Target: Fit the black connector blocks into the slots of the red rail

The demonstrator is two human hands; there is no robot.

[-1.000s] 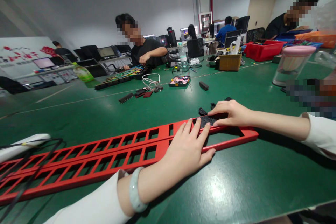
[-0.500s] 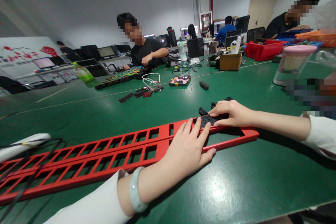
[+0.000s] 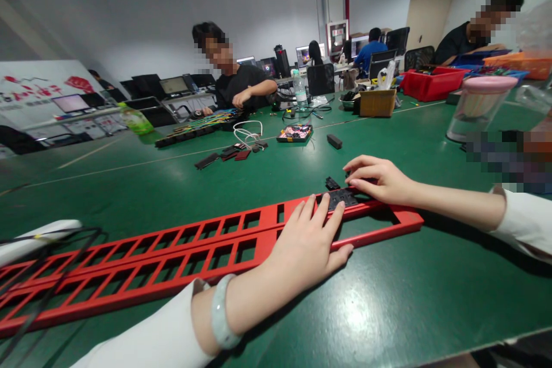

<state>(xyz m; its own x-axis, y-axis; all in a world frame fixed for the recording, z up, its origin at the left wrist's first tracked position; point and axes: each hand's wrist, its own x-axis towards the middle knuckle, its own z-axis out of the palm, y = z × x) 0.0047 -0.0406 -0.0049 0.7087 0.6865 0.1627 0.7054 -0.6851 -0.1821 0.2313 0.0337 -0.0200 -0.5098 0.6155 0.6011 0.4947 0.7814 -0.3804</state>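
Note:
A long red slotted frame [image 3: 168, 247] lies across the green table in front of me. Flat on it, fingers outstretched, rests my left hand [image 3: 302, 241]; its fingertips touch the edge of a black plate [image 3: 342, 199] set in the frame's right part. My right hand [image 3: 382, 180] is over the far edge of the frame, fingers curled round a small black plastic part that they mostly hide. Beside those fingertips, another small black plastic part [image 3: 332, 183] lies just behind the frame.
Black cables and a white object [image 3: 43, 238] overlap the frame's left end. Farther back lie a black block [image 3: 334, 141], a small tray [image 3: 295, 133], a white cable and a water bottle [image 3: 299, 92]. A lidded clear cup [image 3: 478, 109] stands right. Co-workers sit across the table.
My right hand has come off the black plate and shifted slightly back to the small black part behind the frame. My left hand keeps its place.

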